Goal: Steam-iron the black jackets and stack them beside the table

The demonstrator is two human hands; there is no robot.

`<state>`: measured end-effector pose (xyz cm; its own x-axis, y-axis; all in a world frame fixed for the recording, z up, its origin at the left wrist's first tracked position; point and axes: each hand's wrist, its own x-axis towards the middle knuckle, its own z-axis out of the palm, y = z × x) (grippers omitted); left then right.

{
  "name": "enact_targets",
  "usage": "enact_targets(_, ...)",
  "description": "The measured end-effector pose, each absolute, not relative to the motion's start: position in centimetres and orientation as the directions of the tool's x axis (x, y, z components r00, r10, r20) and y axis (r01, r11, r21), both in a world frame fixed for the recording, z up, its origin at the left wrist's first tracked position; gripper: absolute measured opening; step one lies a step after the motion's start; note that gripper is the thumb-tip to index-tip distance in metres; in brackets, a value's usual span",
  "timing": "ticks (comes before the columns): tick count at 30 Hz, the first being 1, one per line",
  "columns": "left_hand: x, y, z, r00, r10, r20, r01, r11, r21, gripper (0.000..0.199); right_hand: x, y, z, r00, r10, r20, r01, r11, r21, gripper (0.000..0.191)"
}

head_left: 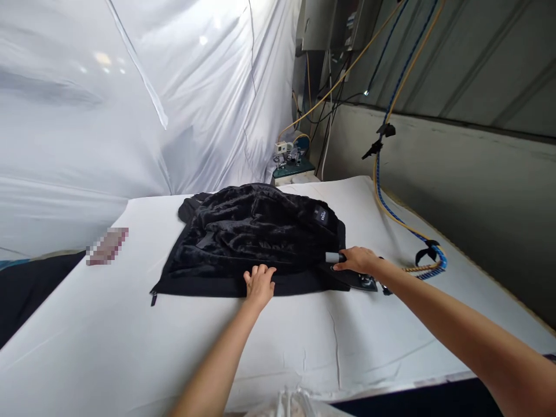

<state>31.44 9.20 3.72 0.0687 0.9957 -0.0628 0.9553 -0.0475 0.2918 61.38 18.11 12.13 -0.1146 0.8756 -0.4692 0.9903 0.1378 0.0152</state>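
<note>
A black jacket [243, 231] with a plush lining lies spread on the white table, lining side up. A label [322, 216] shows near its right end, and a zipper pull [153, 298] hangs at its lower left corner. My left hand [259, 286] rests on the jacket's near edge, fingers apart and slightly bent. My right hand [358, 259] is wrapped round the handle of a steam iron [354, 279], whose dark flat base sits over the jacket's right end. Part of the iron is hidden behind my hand.
Blue and yellow hoses [377, 185] hang at the right and run across the table [299, 341] to the iron. White sheeting [130, 116] hangs behind and left. A pixelated item [108, 246] lies at left; a machine [292, 162] stands beyond the far edge.
</note>
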Motion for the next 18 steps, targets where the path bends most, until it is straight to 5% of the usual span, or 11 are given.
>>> enact_targets(7, 31.2, 9.0, 3.4, 0.033, 0.995, -0.092, 0.951, -0.003, 0.308, 0.043, 63.4, 18.3, 12.5, -0.016, 0.887, -0.461, 1.0, 0.004, -0.027, 0.059)
enact_targets(18, 33.5, 10.7, 3.2, 0.094, 0.995, 0.021, 0.942, -0.095, 0.321, 0.047, 63.0, 14.4, 11.9, -0.181, 0.854, -0.488, 0.983, 0.174, -0.061, 0.055)
